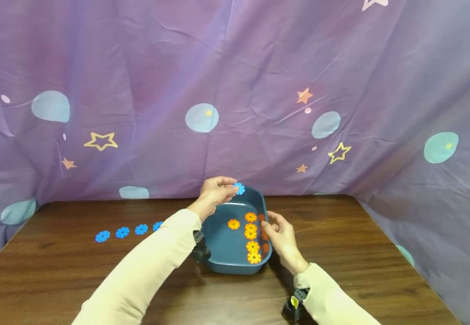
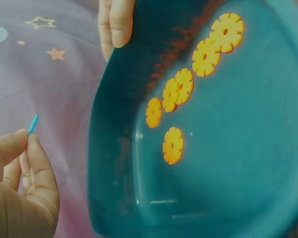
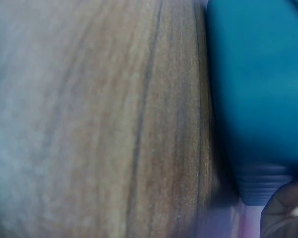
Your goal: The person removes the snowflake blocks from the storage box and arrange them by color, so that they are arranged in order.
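My left hand [image 1: 218, 193] pinches a blue notched plastic disc [image 1: 239, 188] between thumb and fingertips, over the far end of a dark teal plastic bin [image 1: 231, 267]. In the left wrist view the disc [image 2: 33, 124] shows edge-on, beyond the bin's wall. The right hand [image 1: 280, 234] grips the bin's right rim. Several orange notched discs [image 1: 233, 224] lie on the bin floor, most in a line along the right wall, some overlapping. Only part of the right hand [image 3: 286, 210] appears in the right wrist view, beside the bin's outer wall [image 3: 263, 84].
Left of the bin, a row of several blue discs [image 1: 122, 232] lies on the brown wooden table [image 1: 332, 234]; my left forearm partly covers the nearest one. A purple patterned cloth [image 1: 259, 135] hangs behind the table and along its sides.
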The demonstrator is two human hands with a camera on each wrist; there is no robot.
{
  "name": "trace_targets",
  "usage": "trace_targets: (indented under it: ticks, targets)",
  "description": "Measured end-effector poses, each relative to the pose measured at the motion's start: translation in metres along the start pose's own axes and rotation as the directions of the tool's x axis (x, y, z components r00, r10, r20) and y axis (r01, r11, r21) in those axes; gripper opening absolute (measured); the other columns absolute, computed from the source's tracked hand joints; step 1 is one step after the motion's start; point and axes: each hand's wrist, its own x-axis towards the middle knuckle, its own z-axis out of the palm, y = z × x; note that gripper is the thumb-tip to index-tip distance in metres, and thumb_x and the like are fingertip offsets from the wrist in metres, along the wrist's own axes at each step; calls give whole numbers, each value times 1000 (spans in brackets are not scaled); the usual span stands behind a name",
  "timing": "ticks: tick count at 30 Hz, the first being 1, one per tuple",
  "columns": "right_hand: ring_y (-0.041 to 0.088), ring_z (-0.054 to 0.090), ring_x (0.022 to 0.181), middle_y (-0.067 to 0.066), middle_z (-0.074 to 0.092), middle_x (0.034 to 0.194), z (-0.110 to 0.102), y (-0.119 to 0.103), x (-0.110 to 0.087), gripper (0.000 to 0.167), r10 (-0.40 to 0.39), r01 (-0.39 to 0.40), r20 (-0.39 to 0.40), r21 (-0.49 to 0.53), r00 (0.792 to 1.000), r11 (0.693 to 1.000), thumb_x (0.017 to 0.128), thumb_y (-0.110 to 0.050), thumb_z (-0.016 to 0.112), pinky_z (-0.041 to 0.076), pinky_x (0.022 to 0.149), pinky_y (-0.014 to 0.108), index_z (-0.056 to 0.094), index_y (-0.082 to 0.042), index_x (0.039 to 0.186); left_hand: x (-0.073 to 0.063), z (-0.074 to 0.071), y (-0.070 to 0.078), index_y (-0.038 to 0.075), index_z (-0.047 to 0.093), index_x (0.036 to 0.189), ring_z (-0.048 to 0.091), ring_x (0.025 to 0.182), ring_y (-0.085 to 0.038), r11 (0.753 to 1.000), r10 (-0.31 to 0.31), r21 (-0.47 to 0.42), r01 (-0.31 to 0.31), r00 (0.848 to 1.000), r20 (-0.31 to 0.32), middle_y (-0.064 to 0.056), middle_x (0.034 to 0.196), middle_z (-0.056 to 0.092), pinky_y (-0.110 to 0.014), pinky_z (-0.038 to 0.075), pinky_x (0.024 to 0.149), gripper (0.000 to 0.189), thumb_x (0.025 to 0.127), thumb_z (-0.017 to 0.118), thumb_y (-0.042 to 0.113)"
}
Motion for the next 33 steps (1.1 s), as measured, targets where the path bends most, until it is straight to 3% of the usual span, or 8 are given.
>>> trace_targets:
  ticks: [9, 15, 33]
  targets:
    - [6, 46, 53, -1, 49, 60, -1, -1, 1, 38, 2, -2, 5, -3, 1000, 1000, 88, -4, 59, 39, 49, 18, 53, 6, 125, -14, -37, 1, -1, 61, 118, 58, 63, -1, 998, -18, -59, 18, 1000, 12, 4, 79, 62, -12, 48, 57, 35, 84, 67, 2]
    - [5, 46, 54, -3, 49, 59, 0, -1, 2, 38, 15, -15, 9, 0, 1000, 1000, 89, -4, 59, 39, 50, 18, 53, 6, 125, -23, -63, -6, -3, 59, 120, 58, 63, 0, 997, -8, -74, 7, 1000, -2, 8, 76, 61, -13, 49, 59, 36, 85, 65, 1]
    - [6, 52, 55, 0, 54, 62, -1, -4, 1, 41, 36, -36, 40, 7, 999, 999, 90, -4, 58, 44, 53, 18, 48, 7, 128, -58, -163, -35, -7, 49, 129, 58, 71, 4, 999, -11, 38, 13, 998, -69, 15, 78, 61, -12, 50, 65, 46, 88, 63, 9]
